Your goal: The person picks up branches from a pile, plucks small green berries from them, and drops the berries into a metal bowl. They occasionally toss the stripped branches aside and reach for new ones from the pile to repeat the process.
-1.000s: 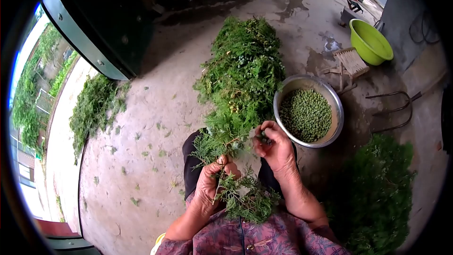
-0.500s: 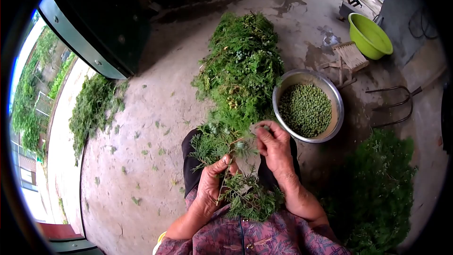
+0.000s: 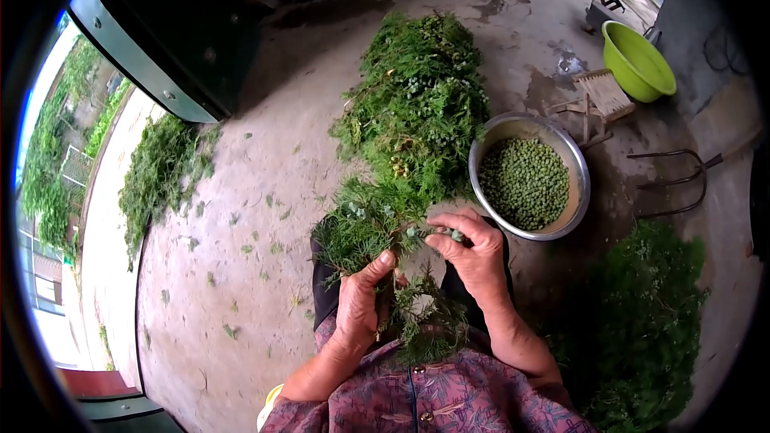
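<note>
My left hand [image 3: 361,301] is closed round the stem of a leafy green branch [image 3: 353,244], which lies across my lap and carries pale green cones. Just right of it, my right hand [image 3: 472,256] has its fingers bent round small green cones [image 3: 457,236], with thumb and forefinger at the branch's tip. A steel bowl [image 3: 581,196] stands beyond my right hand, partly filled with round green cones [image 3: 525,184]. Beyond the branch rises a large heap of cut green branches [image 3: 421,104].
More cut greenery lies at the left [image 3: 156,176] and at the lower right [image 3: 642,329]. A small wooden stool [image 3: 603,96], a lime green basin [image 3: 638,62] and a metal fork [image 3: 694,180] are on the right. Leaf scraps dot the concrete floor [image 3: 249,273].
My right hand has turned, and the cones in its fingers now show more clearly. The branch in my left hand has shifted slightly, and the whole view has moved a little.
</note>
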Action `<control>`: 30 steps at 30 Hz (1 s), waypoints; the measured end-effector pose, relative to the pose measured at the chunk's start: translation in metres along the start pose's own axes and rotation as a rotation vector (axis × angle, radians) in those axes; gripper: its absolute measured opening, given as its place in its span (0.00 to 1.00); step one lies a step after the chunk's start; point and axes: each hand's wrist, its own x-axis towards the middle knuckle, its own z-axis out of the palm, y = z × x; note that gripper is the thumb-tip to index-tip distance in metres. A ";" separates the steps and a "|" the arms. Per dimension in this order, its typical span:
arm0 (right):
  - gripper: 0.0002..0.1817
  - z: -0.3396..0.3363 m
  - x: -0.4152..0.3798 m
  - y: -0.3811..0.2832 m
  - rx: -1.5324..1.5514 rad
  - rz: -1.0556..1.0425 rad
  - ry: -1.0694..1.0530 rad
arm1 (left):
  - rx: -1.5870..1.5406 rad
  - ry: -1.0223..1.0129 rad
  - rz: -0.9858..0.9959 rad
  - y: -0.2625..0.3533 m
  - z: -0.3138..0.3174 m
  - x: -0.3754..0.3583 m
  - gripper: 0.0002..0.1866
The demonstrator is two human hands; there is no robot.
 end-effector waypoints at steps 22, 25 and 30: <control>0.11 -0.091 0.022 0.092 0.942 0.601 0.626 | -0.069 0.036 -0.006 -0.013 -0.004 0.020 0.13; 0.24 -0.133 0.059 0.100 0.941 0.643 0.817 | -0.064 0.009 0.072 -0.014 -0.005 0.029 0.12; 0.25 -0.206 0.072 0.153 0.827 0.419 0.755 | -0.076 0.040 0.077 -0.008 -0.002 0.029 0.10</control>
